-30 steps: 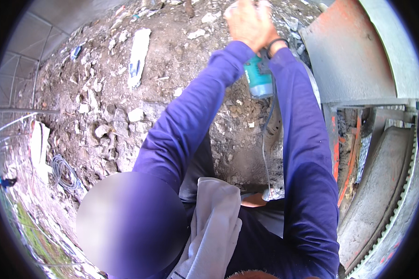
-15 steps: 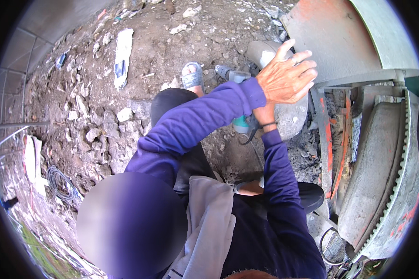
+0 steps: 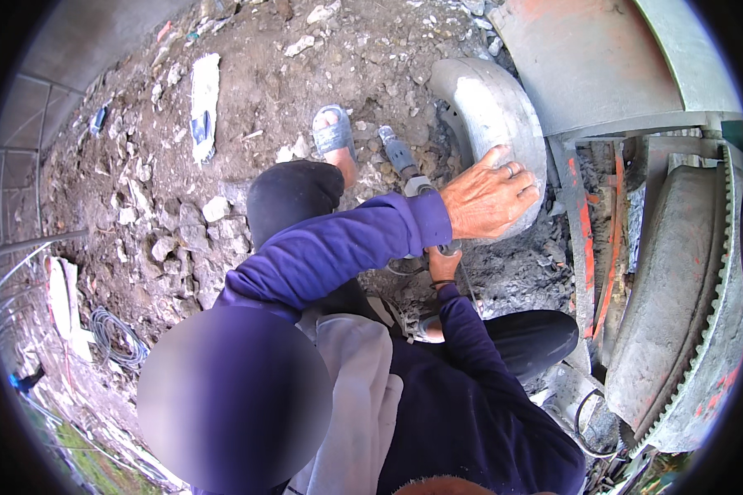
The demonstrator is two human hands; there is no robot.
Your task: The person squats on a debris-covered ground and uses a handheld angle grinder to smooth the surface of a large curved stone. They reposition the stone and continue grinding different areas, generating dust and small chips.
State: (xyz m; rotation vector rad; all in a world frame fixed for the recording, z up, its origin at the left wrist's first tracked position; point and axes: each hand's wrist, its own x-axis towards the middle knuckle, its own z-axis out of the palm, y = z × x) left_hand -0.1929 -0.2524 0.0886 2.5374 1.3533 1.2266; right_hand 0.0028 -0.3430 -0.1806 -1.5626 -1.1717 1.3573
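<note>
Against a curved, pale grey metal ring piece (image 3: 497, 103) lying on the ground, my left hand (image 3: 489, 196) rests palm down. Its fingers are slightly bent and apart on the dusty surface; it does not visibly grip the piece. Under my left wrist, my right hand (image 3: 444, 264) is closed around the rear end of a grey corded power tool (image 3: 400, 158). That tool points away from me, beside the ring's inner side. My left sleeve and wrist cover part of its body, and the right fingers are partly hidden.
On the right stand a big steel housing (image 3: 590, 66) and a large toothed ring (image 3: 664, 297). Stones and rubble (image 3: 173, 219) cover the ground to the left, with a white strip (image 3: 205, 107) and a coiled cable (image 3: 117, 337). My sandalled foot (image 3: 333, 130) is ahead.
My left hand has come down from above the ring piece, where its fingers were spread, onto its surface. My right hand has shifted nearer to me and left, with the power tool.
</note>
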